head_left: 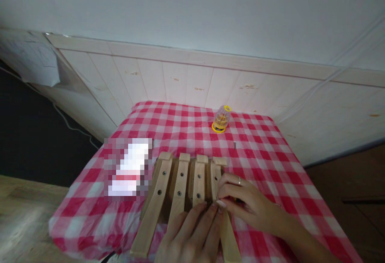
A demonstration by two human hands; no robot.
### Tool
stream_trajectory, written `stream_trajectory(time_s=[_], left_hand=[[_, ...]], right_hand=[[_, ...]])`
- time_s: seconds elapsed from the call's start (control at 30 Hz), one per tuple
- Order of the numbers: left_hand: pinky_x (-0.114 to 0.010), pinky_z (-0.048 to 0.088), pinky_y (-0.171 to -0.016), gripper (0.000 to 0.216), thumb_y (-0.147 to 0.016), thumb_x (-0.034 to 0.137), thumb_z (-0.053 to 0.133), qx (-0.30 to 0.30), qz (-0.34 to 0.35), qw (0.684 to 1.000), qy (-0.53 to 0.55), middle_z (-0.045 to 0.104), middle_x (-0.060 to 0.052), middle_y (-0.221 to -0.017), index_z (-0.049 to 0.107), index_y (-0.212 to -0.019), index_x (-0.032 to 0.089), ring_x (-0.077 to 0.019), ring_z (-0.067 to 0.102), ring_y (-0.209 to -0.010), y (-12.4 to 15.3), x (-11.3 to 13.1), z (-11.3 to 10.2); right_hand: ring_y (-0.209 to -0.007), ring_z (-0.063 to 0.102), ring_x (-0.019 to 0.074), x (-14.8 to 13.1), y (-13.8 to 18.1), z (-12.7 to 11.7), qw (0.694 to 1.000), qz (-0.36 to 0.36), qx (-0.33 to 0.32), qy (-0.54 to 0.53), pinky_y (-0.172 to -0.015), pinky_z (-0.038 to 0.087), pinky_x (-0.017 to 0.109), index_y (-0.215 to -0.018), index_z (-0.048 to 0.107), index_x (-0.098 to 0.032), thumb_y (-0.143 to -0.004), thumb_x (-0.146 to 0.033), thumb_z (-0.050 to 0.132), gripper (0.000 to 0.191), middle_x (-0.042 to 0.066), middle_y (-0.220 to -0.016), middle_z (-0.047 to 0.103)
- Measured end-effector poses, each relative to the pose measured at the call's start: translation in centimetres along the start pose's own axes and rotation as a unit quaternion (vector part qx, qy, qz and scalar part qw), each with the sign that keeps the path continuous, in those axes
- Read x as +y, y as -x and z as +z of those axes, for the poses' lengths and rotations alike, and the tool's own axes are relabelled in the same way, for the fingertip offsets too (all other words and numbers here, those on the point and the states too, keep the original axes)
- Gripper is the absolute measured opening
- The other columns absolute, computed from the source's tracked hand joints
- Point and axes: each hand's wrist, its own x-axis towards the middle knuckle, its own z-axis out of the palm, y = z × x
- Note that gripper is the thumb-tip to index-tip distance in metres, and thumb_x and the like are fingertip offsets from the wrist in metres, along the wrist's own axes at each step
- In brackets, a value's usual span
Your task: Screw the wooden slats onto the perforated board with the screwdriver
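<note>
Several pale wooden slats (175, 206) lie side by side on a brown board (164, 215), each with a rounded block end at the far side. Dark screw heads (181, 174) show in them. My left hand (192, 235) rests across the middle slats, fingers stretched toward the rightmost slat (230, 241). Over that slat, my right hand (243, 198), with a ring on one finger, is closed in a pinch close to the left fingertips. What it pinches, if anything, is hidden by the fingers. One dark screw head (216, 178) shows just beyond the right fingers.
A red-and-white checked cloth (264, 150) covers the table. Toward the back stands a clear, yellow-rimmed container of bits (221, 119). A loose screw (235, 145) lies nearer. At left is a blurred-out white object (132, 166). A panelled wall (174, 82) borders the far edge.
</note>
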Motion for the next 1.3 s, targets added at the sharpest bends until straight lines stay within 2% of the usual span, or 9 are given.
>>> stream_trajectory(time_s=[0.2, 0.4, 0.57, 0.73, 0.93, 1.1, 1.3], left_hand=[[-0.025, 0.057, -0.069, 0.044, -0.111, 0.017, 0.035, -0.007, -0.001, 1.0, 0.007, 0.083, 0.002, -0.103, 0.078, -0.108, 0.019, -0.0144, 0.075, -0.092, -0.11, 0.03, -0.11], [-0.025, 0.057, -0.072, 0.04, -0.109, 0.015, 0.038, -0.021, -0.001, 1.0, 0.003, 0.082, 0.002, -0.108, 0.077, -0.112, 0.018, -0.0152, 0.073, -0.097, 0.34, 0.08, 0.11], [-0.026, 0.056, -0.072, 0.04, -0.106, 0.009, 0.039, -0.017, -0.009, 1.0, 0.007, 0.082, 0.003, -0.106, 0.077, -0.11, 0.019, -0.0147, 0.072, -0.095, 0.15, 0.18, 0.15], [-0.027, 0.057, -0.068, 0.042, -0.108, 0.012, 0.036, -0.005, -0.004, 1.0, 0.01, 0.082, 0.004, -0.103, 0.078, -0.106, 0.019, -0.0145, 0.074, -0.091, -0.14, 0.12, -0.01], [-0.027, 0.058, -0.072, 0.034, -0.107, 0.015, 0.044, -0.035, 0.009, 0.999, 0.002, 0.082, 0.001, -0.108, 0.077, -0.111, 0.019, -0.0152, 0.074, -0.096, 0.28, -0.03, 0.08], [-0.026, 0.057, -0.071, 0.042, -0.108, 0.013, 0.037, -0.016, 0.005, 1.0, 0.01, 0.082, 0.002, -0.104, 0.078, -0.106, 0.018, -0.0146, 0.075, -0.093, -0.07, 0.07, -0.12], [-0.026, 0.056, -0.069, 0.048, -0.112, 0.018, 0.032, -0.007, 0.001, 1.0, 0.008, 0.083, 0.004, -0.102, 0.079, -0.103, 0.019, -0.0147, 0.076, -0.09, -0.48, 0.19, -0.25]], right_hand=[[-0.086, 0.059, 0.0192, 0.07, 0.14, 1.0, 0.999, 0.025, 0.02, -0.027, -0.079, 0.054, 0.034, -0.08, 0.053, -0.022, -0.107, -0.031, 0.044, 0.031, 0.003, -0.081, 0.059], [-0.089, 0.059, 0.0199, 0.49, 0.45, 1.03, 0.998, 0.032, 0.026, -0.049, -0.081, 0.055, 0.036, -0.084, 0.054, -0.023, -0.107, -0.033, 0.043, 0.027, 0.003, -0.085, 0.059], [-0.09, 0.059, 0.0205, 0.67, 0.54, 1.08, 0.998, 0.031, 0.017, -0.053, -0.082, 0.054, 0.037, -0.083, 0.053, -0.023, -0.107, -0.035, 0.043, 0.029, 0.004, -0.085, 0.059], [-0.088, 0.058, 0.0201, 0.51, 0.43, 1.12, 0.998, 0.026, 0.015, -0.049, -0.081, 0.053, 0.037, -0.081, 0.051, -0.023, -0.108, -0.035, 0.042, 0.03, 0.003, -0.084, 0.058], [-0.089, 0.056, 0.0203, 0.1, 0.27, 0.97, 0.999, 0.03, 0.011, -0.034, -0.081, 0.054, 0.037, -0.08, 0.049, -0.023, -0.107, -0.031, 0.041, 0.029, 0.003, -0.082, 0.057], [-0.088, 0.056, 0.02, 0.01, 0.25, 1.01, 0.999, 0.027, 0.019, -0.042, -0.081, 0.053, 0.037, -0.078, 0.047, -0.024, -0.108, -0.032, 0.041, 0.031, 0.002, -0.081, 0.056], [-0.089, 0.056, 0.02, -0.11, 0.29, 1.04, 0.998, 0.035, 0.022, -0.055, -0.08, 0.051, 0.035, -0.079, 0.046, -0.024, -0.108, -0.034, 0.04, 0.032, 0.002, -0.081, 0.054]])
